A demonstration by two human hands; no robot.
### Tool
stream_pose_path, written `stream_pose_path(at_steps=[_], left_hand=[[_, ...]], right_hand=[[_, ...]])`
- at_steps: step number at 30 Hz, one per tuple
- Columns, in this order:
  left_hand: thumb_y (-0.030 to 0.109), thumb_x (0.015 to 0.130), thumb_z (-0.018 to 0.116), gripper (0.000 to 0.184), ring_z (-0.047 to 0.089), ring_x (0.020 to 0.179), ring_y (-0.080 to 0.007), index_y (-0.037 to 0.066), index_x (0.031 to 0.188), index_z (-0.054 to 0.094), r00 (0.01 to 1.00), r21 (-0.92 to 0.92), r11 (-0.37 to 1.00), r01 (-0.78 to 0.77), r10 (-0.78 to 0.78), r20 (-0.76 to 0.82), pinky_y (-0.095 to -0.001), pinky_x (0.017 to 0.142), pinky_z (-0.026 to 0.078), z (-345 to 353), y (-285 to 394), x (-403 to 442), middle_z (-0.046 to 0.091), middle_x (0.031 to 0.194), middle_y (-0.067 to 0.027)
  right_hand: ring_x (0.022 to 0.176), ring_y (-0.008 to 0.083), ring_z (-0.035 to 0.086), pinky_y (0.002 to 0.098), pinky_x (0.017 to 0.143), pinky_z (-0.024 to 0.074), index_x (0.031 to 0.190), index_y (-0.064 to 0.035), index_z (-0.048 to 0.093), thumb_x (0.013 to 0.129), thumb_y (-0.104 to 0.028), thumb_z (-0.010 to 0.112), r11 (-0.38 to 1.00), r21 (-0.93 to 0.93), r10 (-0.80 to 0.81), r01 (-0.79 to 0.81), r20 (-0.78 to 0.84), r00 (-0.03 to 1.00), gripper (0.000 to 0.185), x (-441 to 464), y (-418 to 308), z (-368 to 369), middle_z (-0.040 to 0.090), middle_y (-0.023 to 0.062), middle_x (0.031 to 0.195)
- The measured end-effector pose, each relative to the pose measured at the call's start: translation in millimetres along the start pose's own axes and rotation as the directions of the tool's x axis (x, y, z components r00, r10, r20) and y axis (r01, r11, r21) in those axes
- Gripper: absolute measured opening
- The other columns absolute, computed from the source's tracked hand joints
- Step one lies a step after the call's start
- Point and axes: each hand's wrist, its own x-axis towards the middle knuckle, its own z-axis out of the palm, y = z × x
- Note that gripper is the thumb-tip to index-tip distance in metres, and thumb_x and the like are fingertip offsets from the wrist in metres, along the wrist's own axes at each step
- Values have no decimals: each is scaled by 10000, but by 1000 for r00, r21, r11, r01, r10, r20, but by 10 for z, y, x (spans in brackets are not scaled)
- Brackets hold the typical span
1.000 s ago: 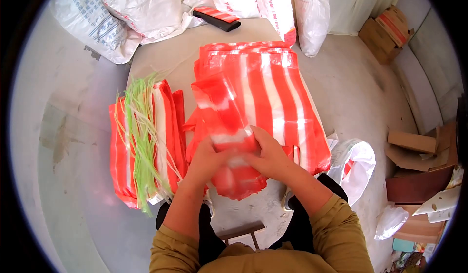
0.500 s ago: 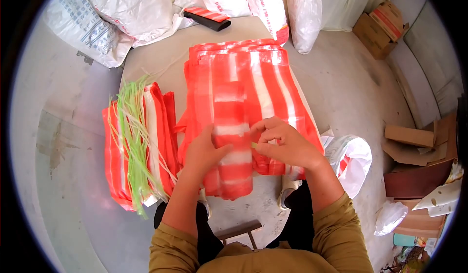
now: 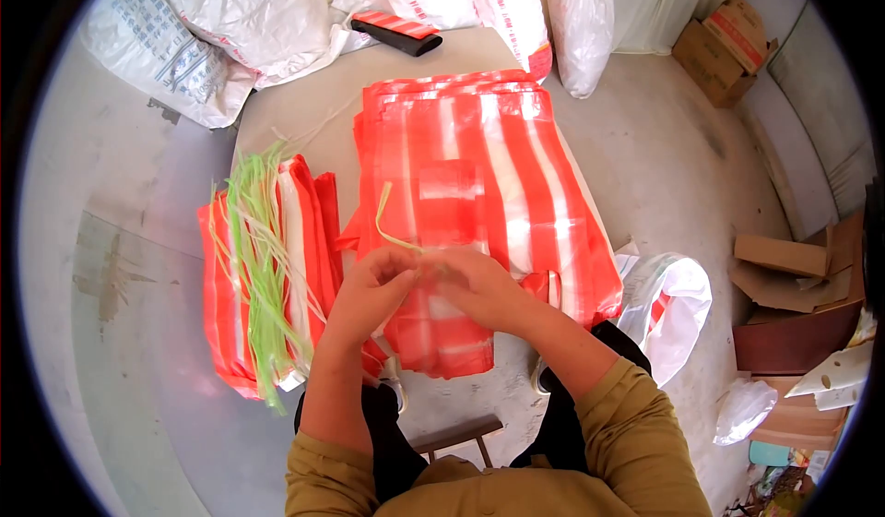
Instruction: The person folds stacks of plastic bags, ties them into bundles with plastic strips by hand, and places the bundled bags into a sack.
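A folded red-and-white striped plastic bundle point(image 3: 452, 337) lies on the near part of a large striped stack point(image 3: 516, 166). My left hand point(image 3: 380, 282) is closed in a pinch on a thin yellow-green strip point(image 3: 385, 217), whose free end curls up beyond the fingers. Over the bundle's middle, my right hand point(image 3: 475, 286) is closed and meets the left; its fingertips are blurred, and what they hold is hidden. Loose green strips point(image 3: 258, 268) lie across a smaller striped stack point(image 3: 309, 240) on the left.
White sacks point(image 3: 267, 23) stand behind the table point(image 3: 304, 111), near a black roll with striped plastic point(image 3: 396, 33). An open white bag point(image 3: 678, 314) is at the right. Cardboard boxes point(image 3: 724, 51) sit farther right. A wooden stool point(image 3: 456, 434) shows below.
The bundle has been straightened and narrowed lengthwise. My right hand has moved left to meet my left hand, and the thin strip now shows between them, curling upward.
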Motion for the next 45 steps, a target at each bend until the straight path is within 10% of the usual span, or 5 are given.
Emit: stream_pose_path(at_steps=[7, 13, 24, 30, 45], left_hand=[[65, 1010, 632, 225, 623, 905, -89, -7, 1220, 668, 977, -120, 992, -50, 73, 199, -244, 818, 502, -63, 29, -173, 706, 1054, -34], [-2, 970, 627, 260, 629, 914, -99, 11, 1226, 672, 926, 12, 930, -366, 366, -89, -260, 804, 515, 121, 16, -119, 678, 1088, -18], [35, 925, 720, 51, 584, 705, -131, -4, 957, 711, 864, 395, 881, -262, 396, -310, -284, 672, 475, 305, 24, -44, 659, 813, -44], [114, 958, 666, 129, 632, 765, -253, -14, 973, 680, 894, 491, 851, -188, 355, -273, -365, 715, 495, 198, -79, 20, 616, 812, -139], [-36, 918, 656, 100, 589, 826, -189, 1, 1009, 637, 924, 507, 818, -273, 370, -99, -301, 744, 472, 172, 95, -119, 584, 887, -86]], right_hand=[[944, 292, 643, 409, 812, 522, 1182, -41, 681, 902, -86, 703, 988, -143, -54, 59, 34, 998, 285, 94, 74, 129, 652, 128, 973], [925, 289, 632, 397, 799, 519, 1075, -35, 707, 964, -130, 674, 996, -71, -62, 59, -42, 997, 150, 55, 22, 182, 654, 125, 970], [943, 249, 703, 357, 837, 546, 1289, -31, 591, 991, -53, 605, 960, 249, 171, -131, -149, 974, 299, 126, -246, 94, 718, 163, 1083], [1047, 312, 671, 401, 838, 554, 1333, -68, 573, 916, -19, 637, 925, -336, -209, 177, -60, 976, 424, 125, -41, 94, 687, 129, 1118], [926, 314, 635, 415, 809, 529, 1007, -48, 727, 895, -56, 639, 899, -423, -152, 110, -66, 986, 143, 136, -155, -33, 661, 101, 999]])
